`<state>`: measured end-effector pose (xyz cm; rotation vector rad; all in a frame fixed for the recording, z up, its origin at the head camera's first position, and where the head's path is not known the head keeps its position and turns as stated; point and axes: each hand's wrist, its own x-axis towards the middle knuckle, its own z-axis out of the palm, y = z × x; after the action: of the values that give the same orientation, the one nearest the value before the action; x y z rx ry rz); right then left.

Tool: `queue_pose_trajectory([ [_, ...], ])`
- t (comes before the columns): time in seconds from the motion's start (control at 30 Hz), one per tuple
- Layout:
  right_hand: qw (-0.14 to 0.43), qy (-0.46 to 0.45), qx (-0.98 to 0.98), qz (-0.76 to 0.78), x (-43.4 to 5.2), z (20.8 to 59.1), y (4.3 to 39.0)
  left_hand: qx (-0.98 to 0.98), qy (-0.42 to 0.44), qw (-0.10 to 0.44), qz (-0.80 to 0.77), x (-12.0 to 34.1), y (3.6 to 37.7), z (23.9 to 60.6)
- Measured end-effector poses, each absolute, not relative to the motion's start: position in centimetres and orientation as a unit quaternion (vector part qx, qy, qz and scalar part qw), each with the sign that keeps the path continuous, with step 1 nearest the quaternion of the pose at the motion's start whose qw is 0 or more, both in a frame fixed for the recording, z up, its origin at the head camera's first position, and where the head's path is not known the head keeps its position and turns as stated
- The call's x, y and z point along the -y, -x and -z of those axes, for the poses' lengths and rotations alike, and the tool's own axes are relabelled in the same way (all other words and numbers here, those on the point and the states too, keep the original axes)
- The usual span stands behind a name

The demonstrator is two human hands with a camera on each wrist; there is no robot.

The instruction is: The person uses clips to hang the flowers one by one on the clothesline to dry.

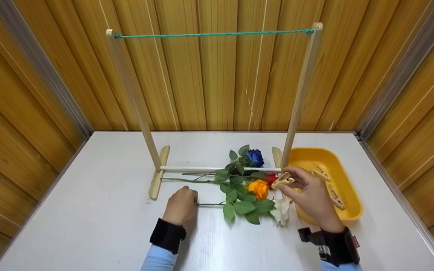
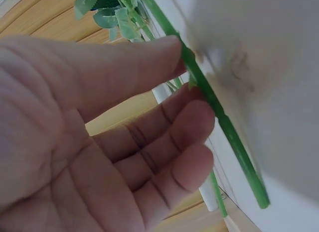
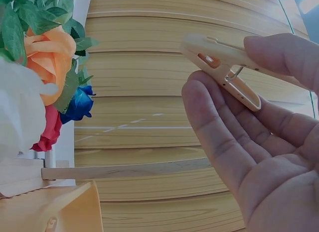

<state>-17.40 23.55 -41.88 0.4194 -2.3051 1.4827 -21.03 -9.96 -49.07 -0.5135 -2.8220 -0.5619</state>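
Note:
With thumb and fingertips my left hand (image 1: 181, 205) pinches the green stem (image 2: 234, 137) of the white rose (image 1: 281, 211), near the stem's cut end. The bloom lies at the right, its leaves spread on the table. My right hand (image 1: 313, 194) holds a light clothespin (image 3: 219, 60) between thumb and fingers, raised over the flowers and beside the yellow tub. Next to the white rose lie an orange rose (image 1: 258, 189), a red rose (image 1: 272, 178) partly hidden behind it, and a blue rose (image 1: 255, 157) farther back.
A wooden frame stands behind the hands, with a left post (image 1: 134, 101), a right post (image 1: 300, 98) and a green cord (image 1: 213, 34) strung between their tops. A white rod (image 1: 190, 168) joins the feet. The yellow tub (image 1: 354, 205) at right holds several clothespins (image 1: 336, 197).

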Motion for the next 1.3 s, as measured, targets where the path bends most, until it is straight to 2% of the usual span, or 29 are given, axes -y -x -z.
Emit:
queue_pose_trajectory([
  [0.27, 0.182, -0.144, 0.826, -0.513, -23.1, 41.9, 17.3, 0.955, 0.198, 0.118, 0.188, 8.2, 20.5, 48.3],
  [0.47, 0.178, -0.140, 0.832, -0.507, -22.9, 41.9, 17.3, 0.954, 0.205, 0.155, 0.155, 6.5, 20.0, 48.3],
  [0.9, 0.178, -0.151, 0.830, -0.506, -22.6, 42.3, 17.4, 0.953, 0.164, 0.221, 0.125, 4.4, 19.4, 49.7],
  [1.3, 0.158, -0.142, 0.835, -0.507, -22.5, 42.4, 17.6, 0.957, 0.151, 0.193, 0.156, 3.8, 19.5, 50.2],
])
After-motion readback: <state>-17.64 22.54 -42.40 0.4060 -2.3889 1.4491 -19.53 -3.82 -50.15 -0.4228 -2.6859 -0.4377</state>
